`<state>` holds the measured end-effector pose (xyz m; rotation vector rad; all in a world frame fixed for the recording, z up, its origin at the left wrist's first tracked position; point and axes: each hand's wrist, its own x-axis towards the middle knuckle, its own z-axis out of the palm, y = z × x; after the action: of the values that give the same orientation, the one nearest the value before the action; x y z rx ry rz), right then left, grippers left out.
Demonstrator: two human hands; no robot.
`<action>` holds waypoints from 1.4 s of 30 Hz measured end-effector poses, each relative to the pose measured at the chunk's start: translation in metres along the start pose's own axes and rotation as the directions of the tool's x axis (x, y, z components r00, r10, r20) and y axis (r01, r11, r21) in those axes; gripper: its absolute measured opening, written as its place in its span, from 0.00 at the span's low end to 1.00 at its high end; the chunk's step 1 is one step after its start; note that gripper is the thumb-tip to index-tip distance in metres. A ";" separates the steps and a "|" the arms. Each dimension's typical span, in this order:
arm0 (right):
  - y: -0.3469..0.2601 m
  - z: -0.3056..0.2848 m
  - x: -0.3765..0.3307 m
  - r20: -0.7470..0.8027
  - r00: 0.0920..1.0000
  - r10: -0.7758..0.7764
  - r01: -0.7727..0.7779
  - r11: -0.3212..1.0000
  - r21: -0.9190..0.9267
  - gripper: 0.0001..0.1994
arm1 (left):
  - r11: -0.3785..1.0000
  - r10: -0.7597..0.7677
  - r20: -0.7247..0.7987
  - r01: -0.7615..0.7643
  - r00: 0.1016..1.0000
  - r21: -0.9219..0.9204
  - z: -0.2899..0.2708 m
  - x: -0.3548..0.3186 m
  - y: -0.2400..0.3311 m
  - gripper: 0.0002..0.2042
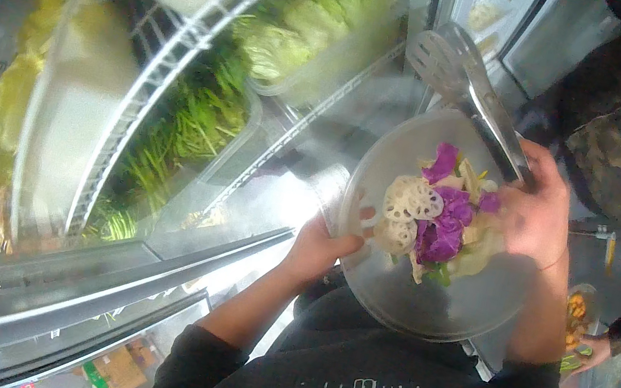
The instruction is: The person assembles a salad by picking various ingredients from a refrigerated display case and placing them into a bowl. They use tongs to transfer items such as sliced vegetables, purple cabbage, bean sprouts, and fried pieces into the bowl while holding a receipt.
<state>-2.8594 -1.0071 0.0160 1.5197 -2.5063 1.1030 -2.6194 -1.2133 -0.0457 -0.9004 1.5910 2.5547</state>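
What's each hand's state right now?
Left hand: holding the clear bowl by its left side.
Right hand: closed on metal tongs; whether it also supports the bowl is unclear.

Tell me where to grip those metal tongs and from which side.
Probably best by the dark lower end of the tongs, coming from the right, where the right hand has them. They slant over the bowl, slotted head pointing up and left, so the narrower handle end lies nearest that side.
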 end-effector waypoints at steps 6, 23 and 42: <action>-0.014 -0.027 0.015 0.095 0.986 -0.141 0.153 0.978 -0.144 0.10 | 0.994 0.087 0.059 -0.083 0.994 -0.068 -0.006 -0.019 0.005 0.32; -0.037 -0.028 0.017 -0.064 0.947 -0.316 0.291 0.923 -0.252 0.11 | 0.996 0.073 0.292 -0.053 0.954 -0.074 -0.032 -0.026 0.021 0.26; -0.041 -0.028 0.011 -0.093 0.954 -0.286 0.247 0.921 -0.302 0.10 | 0.996 0.075 0.418 -0.091 0.905 0.018 -0.048 -0.013 0.028 0.31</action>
<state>-2.8423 -1.0110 0.0635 1.5814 -2.1710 0.7370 -2.5946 -1.2627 -0.0327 -0.2532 1.5618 2.5300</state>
